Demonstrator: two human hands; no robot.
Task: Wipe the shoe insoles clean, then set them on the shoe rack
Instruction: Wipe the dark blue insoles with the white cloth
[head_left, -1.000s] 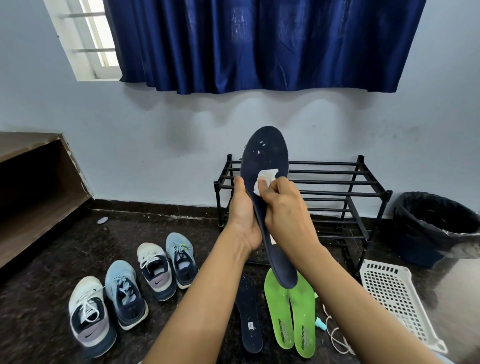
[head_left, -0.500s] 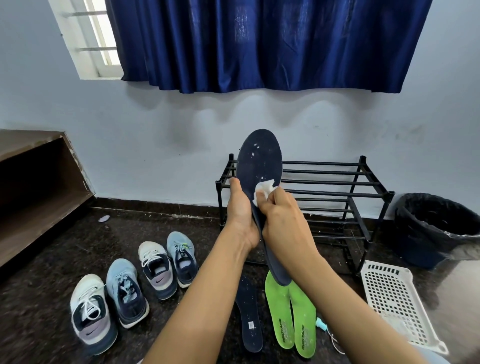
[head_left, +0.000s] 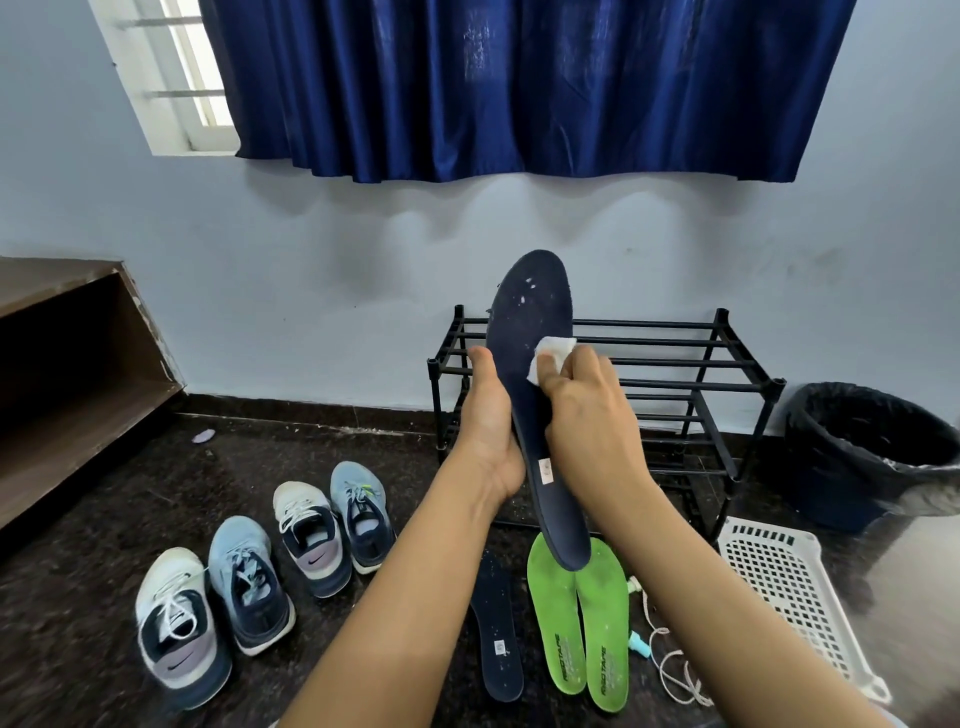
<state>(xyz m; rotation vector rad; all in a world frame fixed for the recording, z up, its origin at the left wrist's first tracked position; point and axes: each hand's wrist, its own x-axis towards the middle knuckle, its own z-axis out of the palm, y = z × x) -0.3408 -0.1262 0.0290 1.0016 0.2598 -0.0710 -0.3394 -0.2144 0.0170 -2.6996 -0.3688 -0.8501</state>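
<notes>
My left hand (head_left: 488, 431) grips a dark navy insole (head_left: 530, 322) from its left edge and holds it upright, toe end up, in front of the black shoe rack (head_left: 727, 364). White specks dot the insole's upper part. My right hand (head_left: 592, 415) pinches a folded white wipe (head_left: 550, 353) and presses it against the insole's middle. On the dark floor below lie a second navy insole (head_left: 501, 639) and two bright green insoles (head_left: 582, 623), side by side. The rack's bars carry nothing.
Two pairs of sneakers (head_left: 249, 587) stand in a row on the floor at the left. A white perforated basket (head_left: 789, 592) lies at the right, with a black-lined bin (head_left: 872, 447) behind it. A white cord (head_left: 670, 670) trails beside the green insoles. A brown wooden shelf (head_left: 62, 374) is at far left.
The wipe has slid a little up and to the right across the insole. The insole stays upright in my left hand, tilted slightly more to the right.
</notes>
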